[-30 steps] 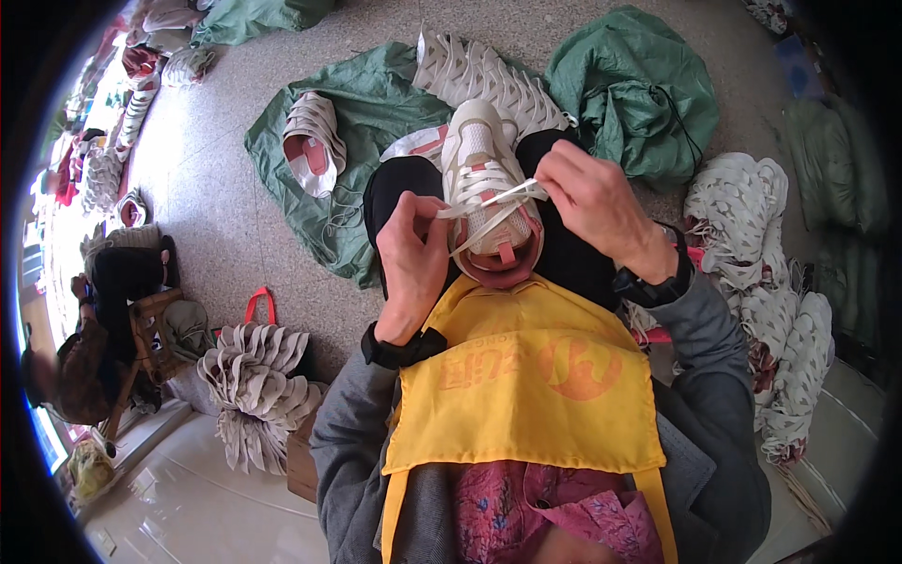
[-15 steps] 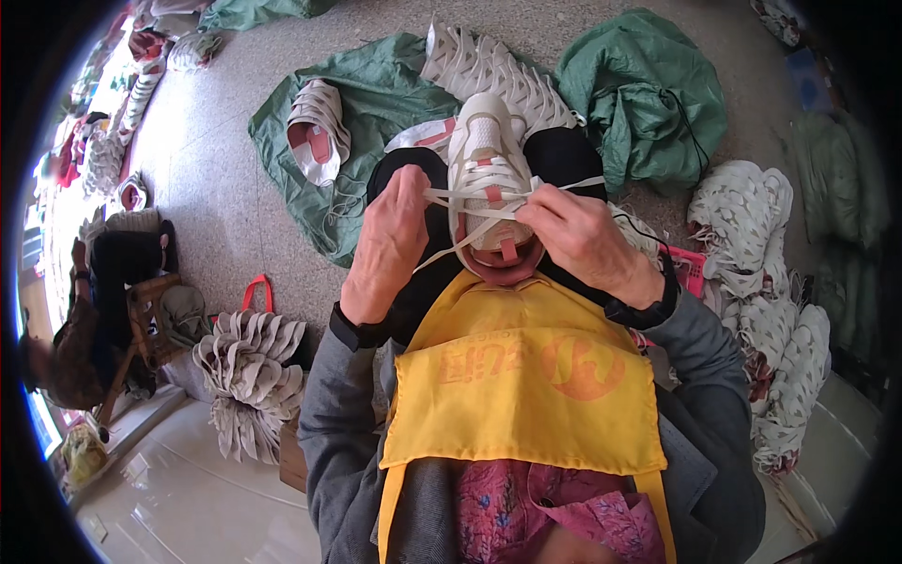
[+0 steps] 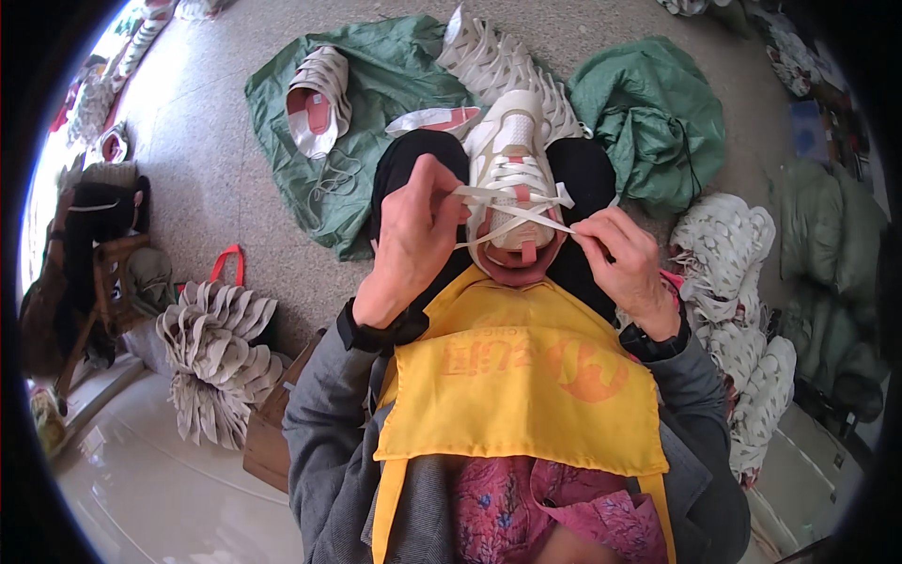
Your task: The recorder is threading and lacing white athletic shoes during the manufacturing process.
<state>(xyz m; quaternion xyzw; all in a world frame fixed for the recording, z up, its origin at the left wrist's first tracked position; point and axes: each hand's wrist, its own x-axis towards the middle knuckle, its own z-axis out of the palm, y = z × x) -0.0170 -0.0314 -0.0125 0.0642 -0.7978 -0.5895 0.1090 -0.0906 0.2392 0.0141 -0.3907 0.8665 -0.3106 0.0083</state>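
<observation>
A white and beige sneaker [image 3: 513, 132] with a pink lining rests between my knees, toe pointing away. Its flat white shoelace [image 3: 517, 211] crosses over the tongue near the shoe's opening. My left hand [image 3: 410, 246] pinches one side of the lace at the left of the shoe, its fingertips partly hidden. On the right, my right hand [image 3: 628, 263] grips the other lace end between thumb and forefinger. A yellow apron [image 3: 517, 399] covers my lap just below the heel.
Ahead, an unlaced sneaker [image 3: 318, 101] lies on a green sack [image 3: 376, 80], with a row of white shoe uppers [image 3: 512, 66] beside it. Another green sack [image 3: 648, 122] lies at right. Stacked uppers stand right [image 3: 723, 244] and left [image 3: 221, 352], near a wooden box [image 3: 272, 423].
My right hand has moved right and down, away from the shoe, drawing its lace end outward. My left hand has shifted slightly right. The whole view has turned a little.
</observation>
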